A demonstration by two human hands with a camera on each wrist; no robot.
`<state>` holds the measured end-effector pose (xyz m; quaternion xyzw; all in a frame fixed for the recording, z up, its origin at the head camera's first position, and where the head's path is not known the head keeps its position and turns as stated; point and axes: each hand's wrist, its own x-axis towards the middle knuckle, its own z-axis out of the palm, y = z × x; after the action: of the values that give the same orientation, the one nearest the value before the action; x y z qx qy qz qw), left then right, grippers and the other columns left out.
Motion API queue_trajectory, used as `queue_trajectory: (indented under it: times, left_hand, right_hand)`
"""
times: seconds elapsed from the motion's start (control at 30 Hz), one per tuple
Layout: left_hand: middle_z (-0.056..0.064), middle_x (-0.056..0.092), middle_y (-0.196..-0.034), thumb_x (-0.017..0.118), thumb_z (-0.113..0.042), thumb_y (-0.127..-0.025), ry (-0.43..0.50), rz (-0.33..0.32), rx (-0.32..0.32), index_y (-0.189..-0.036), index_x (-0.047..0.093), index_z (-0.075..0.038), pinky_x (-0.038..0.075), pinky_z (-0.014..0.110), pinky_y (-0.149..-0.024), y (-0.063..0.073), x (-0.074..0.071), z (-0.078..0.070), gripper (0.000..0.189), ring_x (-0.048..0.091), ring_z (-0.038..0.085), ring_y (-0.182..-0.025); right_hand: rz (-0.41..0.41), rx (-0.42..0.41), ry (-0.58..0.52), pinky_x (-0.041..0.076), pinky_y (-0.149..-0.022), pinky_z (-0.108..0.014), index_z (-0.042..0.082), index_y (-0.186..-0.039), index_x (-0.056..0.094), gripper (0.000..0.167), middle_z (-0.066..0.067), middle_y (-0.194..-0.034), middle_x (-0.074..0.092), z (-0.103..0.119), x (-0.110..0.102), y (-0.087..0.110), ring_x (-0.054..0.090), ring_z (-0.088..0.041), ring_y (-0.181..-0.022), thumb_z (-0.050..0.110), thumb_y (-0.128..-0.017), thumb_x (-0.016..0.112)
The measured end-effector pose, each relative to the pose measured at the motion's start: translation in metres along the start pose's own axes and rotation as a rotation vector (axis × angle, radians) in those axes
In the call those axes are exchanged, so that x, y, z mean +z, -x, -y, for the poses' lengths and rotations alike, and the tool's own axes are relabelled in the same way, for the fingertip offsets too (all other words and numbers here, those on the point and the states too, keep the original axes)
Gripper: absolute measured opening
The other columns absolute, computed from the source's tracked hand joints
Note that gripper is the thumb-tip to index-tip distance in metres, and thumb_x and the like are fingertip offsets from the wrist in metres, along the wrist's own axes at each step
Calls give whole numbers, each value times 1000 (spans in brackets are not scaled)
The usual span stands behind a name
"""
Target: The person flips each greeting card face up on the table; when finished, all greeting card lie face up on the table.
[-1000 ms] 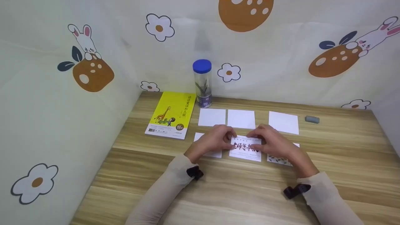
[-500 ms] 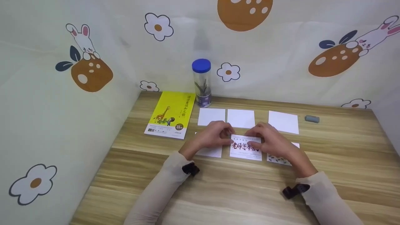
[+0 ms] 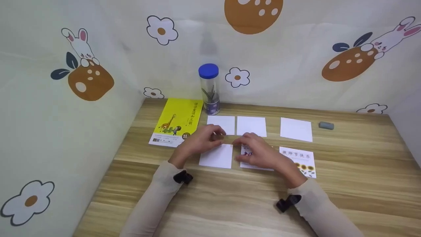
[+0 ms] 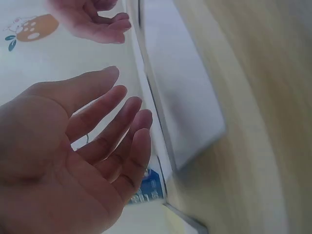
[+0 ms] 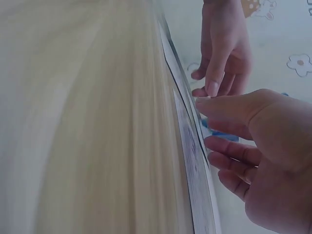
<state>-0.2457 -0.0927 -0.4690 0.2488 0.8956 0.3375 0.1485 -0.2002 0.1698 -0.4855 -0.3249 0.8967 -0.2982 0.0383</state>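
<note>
In the head view, square cards lie in two rows on the wooden table. My left hand (image 3: 202, 140) hovers over the far edge of a blank white card (image 3: 215, 158) at the front left, fingers loosely curved around nothing. Beside it, my right hand (image 3: 261, 151) partly covers a card with dark red lettering (image 3: 246, 153), its thumb and fingers parted. A card printed with sunflowers (image 3: 299, 161) lies to the right, partly behind the right wrist. Both palms look bare in the wrist views, where the left hand (image 4: 102, 141) is above a white card (image 4: 185, 92).
Blank cards (image 3: 251, 126) form the back row, with a grey eraser-like block (image 3: 326, 125) to their right. A yellow book (image 3: 179, 118) and a clear blue-lidded canister (image 3: 210, 89) stand at the back left. Patterned cloth (image 3: 184, 59) walls the table.
Both hands have come off the red-lettered middle card and shifted left, toward the front-left blank card. The sunflower card is now more exposed. The head view has turned slightly.
</note>
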Motion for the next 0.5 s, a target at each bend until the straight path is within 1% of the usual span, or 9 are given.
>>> queue_trajectory:
  times: [0.1, 0.2, 0.37, 0.5]
  left_hand:
    - [8, 75, -124, 75, -14, -102, 8, -1, -8, -131, 73, -10, 60, 39, -101, 4, -3, 7, 29, 70, 21, -109]
    - [7, 76, -123, 74, -15, -103, 6, -6, -15, -132, 74, -11, 60, 39, -101, 8, -5, 13, 29, 69, 20, -107]
    - [5, 75, -127, 74, -17, -104, -18, -6, -39, -134, 73, -13, 58, 39, -106, 14, -7, 20, 31, 68, 20, -112]
    - [4, 73, -131, 73, -19, -104, -24, 10, -41, -137, 72, -14, 56, 40, -110, 17, -8, 23, 33, 67, 20, -117]
  right_hand:
    - [17, 14, 10, 53, -102, -50, 6, -135, 72, 50, -10, -124, 71, 9, 4, -9, 62, -26, -115, 28, -93, 85]
    - [38, 37, 30, 51, -103, -49, 6, -136, 71, 56, -11, -126, 70, 15, 9, -18, 60, -27, -116, 35, -91, 87]
    - [67, 75, 106, 50, -101, -50, 6, -136, 71, 75, -13, -126, 68, 27, 18, -28, 58, -30, -115, 50, -81, 94]
    - [77, 120, 139, 48, -102, -51, 4, -138, 69, 83, -15, -126, 65, 35, 23, -30, 55, -33, -115, 50, -75, 98]
